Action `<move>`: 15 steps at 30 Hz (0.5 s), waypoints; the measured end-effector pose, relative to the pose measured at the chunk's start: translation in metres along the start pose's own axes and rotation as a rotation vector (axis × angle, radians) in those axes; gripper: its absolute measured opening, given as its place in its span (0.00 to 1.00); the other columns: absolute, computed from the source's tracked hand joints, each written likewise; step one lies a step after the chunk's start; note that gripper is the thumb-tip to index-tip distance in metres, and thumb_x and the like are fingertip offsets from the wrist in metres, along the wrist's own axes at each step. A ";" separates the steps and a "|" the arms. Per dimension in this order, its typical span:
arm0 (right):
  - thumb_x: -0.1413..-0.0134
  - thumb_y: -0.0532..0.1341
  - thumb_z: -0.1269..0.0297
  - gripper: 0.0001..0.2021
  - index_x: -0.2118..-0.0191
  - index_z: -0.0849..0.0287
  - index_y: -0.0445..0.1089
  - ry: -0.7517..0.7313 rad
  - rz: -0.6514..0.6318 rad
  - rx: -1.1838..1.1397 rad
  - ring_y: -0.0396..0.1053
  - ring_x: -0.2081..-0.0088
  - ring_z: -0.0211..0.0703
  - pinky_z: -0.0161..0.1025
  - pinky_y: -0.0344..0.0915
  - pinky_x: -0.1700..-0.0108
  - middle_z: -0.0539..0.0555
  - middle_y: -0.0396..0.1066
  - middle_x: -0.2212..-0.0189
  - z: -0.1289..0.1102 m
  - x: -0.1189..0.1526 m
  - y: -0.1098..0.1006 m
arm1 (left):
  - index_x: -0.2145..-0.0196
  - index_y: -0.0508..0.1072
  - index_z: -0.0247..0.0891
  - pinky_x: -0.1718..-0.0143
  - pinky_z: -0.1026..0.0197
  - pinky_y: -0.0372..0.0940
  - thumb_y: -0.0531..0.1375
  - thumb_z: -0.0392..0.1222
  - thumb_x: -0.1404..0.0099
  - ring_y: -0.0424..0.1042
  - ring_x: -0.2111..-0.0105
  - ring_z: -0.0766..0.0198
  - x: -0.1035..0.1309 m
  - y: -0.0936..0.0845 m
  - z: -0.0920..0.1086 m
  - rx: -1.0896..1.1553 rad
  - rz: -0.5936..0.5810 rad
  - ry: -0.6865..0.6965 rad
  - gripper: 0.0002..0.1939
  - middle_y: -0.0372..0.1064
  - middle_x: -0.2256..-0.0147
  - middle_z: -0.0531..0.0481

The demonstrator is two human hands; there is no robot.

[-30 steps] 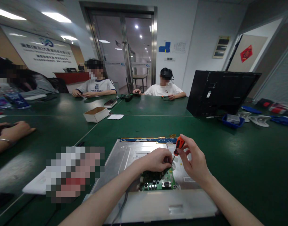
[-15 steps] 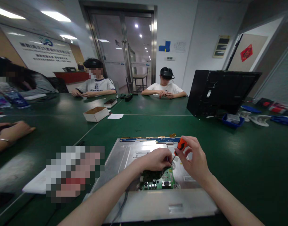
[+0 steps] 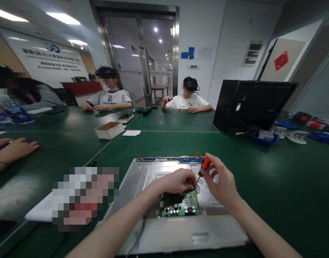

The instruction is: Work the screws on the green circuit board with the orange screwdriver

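A flat metal display panel (image 3: pixel 180 233) lies on the green table, with a blue circuit strip (image 3: pixel 164 159) along its far edge. On the panel sits a green circuit board (image 3: pixel 180 209). My right hand (image 3: pixel 220 179) pinches the orange and black handle of a screwdriver (image 3: pixel 205 163); its shaft slants down to the board's far right corner. My left hand (image 3: pixel 180 180) is closed over the board's far edge, fingertips at the screwdriver's tip. Whatever is between those fingertips is too small to make out.
A black monitor (image 3: pixel 255 104) stands at the back right beside a blue tray (image 3: pixel 265 138). A white box (image 3: pixel 110 130) and a paper (image 3: pixel 131 133) lie beyond the panel. Another person's hand (image 3: pixel 18 152) rests at the left. People sit across the table (image 3: pixel 164 143).
The screwdriver handle has tipped slightly left in my right hand. My left hand has hardly moved. Across the table, one person's hands have moved apart.
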State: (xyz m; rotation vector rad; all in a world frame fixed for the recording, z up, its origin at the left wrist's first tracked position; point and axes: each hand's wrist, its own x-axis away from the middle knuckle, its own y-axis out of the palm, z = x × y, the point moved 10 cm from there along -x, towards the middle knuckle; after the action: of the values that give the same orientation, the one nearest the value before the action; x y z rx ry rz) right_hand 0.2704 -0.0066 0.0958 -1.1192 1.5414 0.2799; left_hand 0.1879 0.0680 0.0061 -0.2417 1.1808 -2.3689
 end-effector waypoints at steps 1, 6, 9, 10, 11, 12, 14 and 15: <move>0.33 0.57 0.70 0.24 0.35 0.51 0.55 0.006 0.001 0.005 0.71 0.73 0.36 0.30 0.69 0.78 0.53 0.72 0.62 0.001 0.000 0.000 | 0.66 0.75 0.36 0.67 0.65 0.61 0.64 0.29 0.40 0.69 0.69 0.63 0.000 0.000 0.000 0.006 -0.001 0.002 0.05 0.72 0.69 0.52; 0.34 0.56 0.69 0.25 0.34 0.51 0.55 0.013 0.004 0.030 0.72 0.73 0.37 0.31 0.70 0.78 0.54 0.74 0.61 0.001 0.002 0.000 | 0.67 0.76 0.36 0.66 0.65 0.62 0.65 0.29 0.41 0.69 0.69 0.64 0.000 0.000 0.002 0.027 -0.007 0.020 0.05 0.71 0.69 0.52; 0.34 0.56 0.69 0.25 0.34 0.51 0.55 0.013 0.009 0.025 0.72 0.73 0.37 0.31 0.70 0.78 0.55 0.74 0.61 0.002 0.002 0.000 | 0.68 0.76 0.35 0.66 0.65 0.61 0.65 0.28 0.41 0.69 0.69 0.64 -0.001 0.000 0.002 0.029 -0.003 0.015 0.05 0.71 0.70 0.52; 0.34 0.56 0.69 0.25 0.34 0.51 0.54 0.014 0.009 0.021 0.72 0.73 0.37 0.31 0.70 0.78 0.55 0.74 0.60 0.002 0.002 0.000 | 0.68 0.76 0.35 0.66 0.65 0.61 0.65 0.28 0.41 0.69 0.69 0.64 -0.001 0.000 0.001 0.030 -0.002 0.013 0.05 0.71 0.70 0.52; 0.33 0.56 0.69 0.25 0.34 0.51 0.54 0.015 0.005 0.018 0.72 0.73 0.37 0.31 0.70 0.78 0.55 0.74 0.60 0.002 0.002 0.000 | 0.68 0.76 0.35 0.66 0.65 0.61 0.65 0.28 0.41 0.69 0.69 0.63 -0.001 0.001 0.000 0.030 -0.003 0.011 0.05 0.71 0.69 0.52; 0.33 0.56 0.69 0.25 0.34 0.51 0.54 0.016 0.000 0.016 0.72 0.73 0.37 0.31 0.70 0.78 0.55 0.74 0.60 0.002 0.002 0.000 | 0.68 0.76 0.35 0.66 0.65 0.61 0.65 0.28 0.40 0.69 0.69 0.63 -0.001 0.001 0.000 0.031 -0.004 0.009 0.05 0.71 0.69 0.51; 0.33 0.56 0.69 0.24 0.34 0.50 0.54 0.017 -0.013 0.018 0.72 0.73 0.37 0.31 0.70 0.77 0.55 0.74 0.59 0.001 0.002 0.002 | 0.68 0.76 0.34 0.66 0.64 0.61 0.65 0.28 0.40 0.70 0.68 0.63 -0.002 0.002 -0.001 0.034 -0.007 0.006 0.05 0.72 0.69 0.51; 0.33 0.55 0.69 0.24 0.34 0.50 0.54 0.016 -0.017 0.022 0.72 0.73 0.37 0.32 0.71 0.77 0.55 0.74 0.59 0.001 0.001 0.002 | 0.68 0.76 0.34 0.66 0.64 0.61 0.65 0.28 0.40 0.70 0.68 0.63 -0.002 0.002 -0.001 0.035 -0.007 0.004 0.05 0.72 0.69 0.51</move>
State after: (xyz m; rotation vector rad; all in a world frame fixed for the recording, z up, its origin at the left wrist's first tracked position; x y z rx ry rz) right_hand 0.2696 -0.0058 0.0938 -1.1195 1.5447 0.2425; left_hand 0.1897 0.0686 0.0035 -0.2299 1.1414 -2.3953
